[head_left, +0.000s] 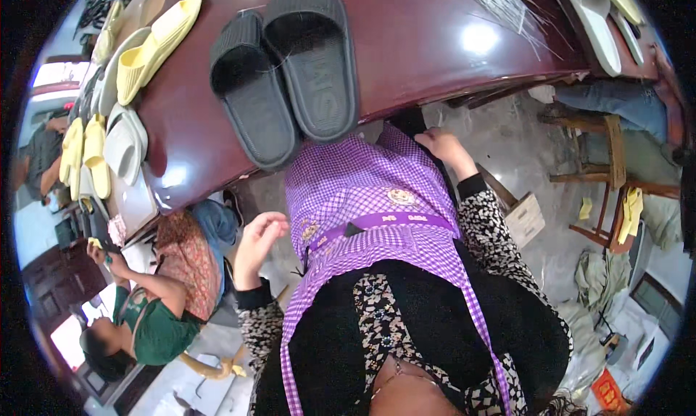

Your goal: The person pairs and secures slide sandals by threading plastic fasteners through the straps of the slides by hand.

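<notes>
A pair of black ribbed slide sandals lies at the near edge of the glossy dark red table [413, 46]. The left sandal [257, 119] and the right sandal [326, 90] are side by side, open toes away from me. My left hand [262, 242] hangs in the air beside my purple checked apron [348, 177], below the table edge. Its fingers are loosely bent and apart, with nothing in them. Over by the apron's right side is my right hand [447, 149], fingers loosely spread and holding nothing I can see. Neither hand touches the sandals.
Yellow slides [156, 50] and grey slides [125, 144] line the table's left side. White bristle-like strands [500, 3] lie at the back; pale slides [594, 25] are far right. A co-worker in green [163, 314] sits at left. Wooden chairs [616, 151] stand at right.
</notes>
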Tool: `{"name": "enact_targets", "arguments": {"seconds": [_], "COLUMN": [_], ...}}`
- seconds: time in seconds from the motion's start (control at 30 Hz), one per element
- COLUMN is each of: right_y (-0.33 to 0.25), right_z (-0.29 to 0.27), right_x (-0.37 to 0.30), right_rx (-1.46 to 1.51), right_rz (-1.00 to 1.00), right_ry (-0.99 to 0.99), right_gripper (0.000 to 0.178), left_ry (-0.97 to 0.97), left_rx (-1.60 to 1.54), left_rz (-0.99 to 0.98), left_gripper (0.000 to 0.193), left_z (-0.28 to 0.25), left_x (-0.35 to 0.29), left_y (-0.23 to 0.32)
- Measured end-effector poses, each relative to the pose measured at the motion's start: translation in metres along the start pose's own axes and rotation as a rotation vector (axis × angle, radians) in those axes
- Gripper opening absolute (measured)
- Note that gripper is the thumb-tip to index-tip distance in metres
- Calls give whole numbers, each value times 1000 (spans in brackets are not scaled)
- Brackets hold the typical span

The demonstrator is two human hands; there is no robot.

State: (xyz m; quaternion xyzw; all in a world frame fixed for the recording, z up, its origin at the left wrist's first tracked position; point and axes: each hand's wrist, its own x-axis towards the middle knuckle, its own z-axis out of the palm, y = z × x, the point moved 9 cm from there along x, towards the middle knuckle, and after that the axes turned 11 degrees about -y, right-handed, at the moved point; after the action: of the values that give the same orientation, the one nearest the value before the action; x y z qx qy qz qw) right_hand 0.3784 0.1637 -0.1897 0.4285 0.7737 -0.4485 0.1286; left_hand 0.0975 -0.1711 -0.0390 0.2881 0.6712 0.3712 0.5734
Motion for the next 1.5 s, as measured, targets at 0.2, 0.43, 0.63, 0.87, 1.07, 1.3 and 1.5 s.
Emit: {"name": "enact_targets", "arguments": {"seconds": [0.2, 0.43, 0.63, 0.87, 1.07, 1.3, 1.5], "right_y": [-17, 10, 68, 124, 150, 173, 183], "right_z": [40, 15, 19, 23, 47, 92, 58], "right_x": [27, 33, 21, -3, -21, -81, -63], "right_rx": [-178, -24, -11, 142, 189, 284, 269], "right_rz": [-21, -188, 35, 138, 204, 214, 199], "right_ry": [-128, 253, 343, 403, 403, 460, 546], "right_gripper": [33, 18, 21, 23, 18, 16, 12], "left_ry": [500, 305, 175, 95, 491, 740, 630], "left_rx": [-271, 9, 254, 525, 154, -448, -272], "left_rz": [-353, -531, -561, -585, -308, -246, -288], "left_gripper": [29, 32, 33, 36, 20, 8, 7], "left_z": [16, 31, 13, -4, -38, -48, -30], "left_x": [-50, -50, -30, -30, -29, -32, -18], "left_y": [-206, -279, -284, -251, -180, -177, -174]}}
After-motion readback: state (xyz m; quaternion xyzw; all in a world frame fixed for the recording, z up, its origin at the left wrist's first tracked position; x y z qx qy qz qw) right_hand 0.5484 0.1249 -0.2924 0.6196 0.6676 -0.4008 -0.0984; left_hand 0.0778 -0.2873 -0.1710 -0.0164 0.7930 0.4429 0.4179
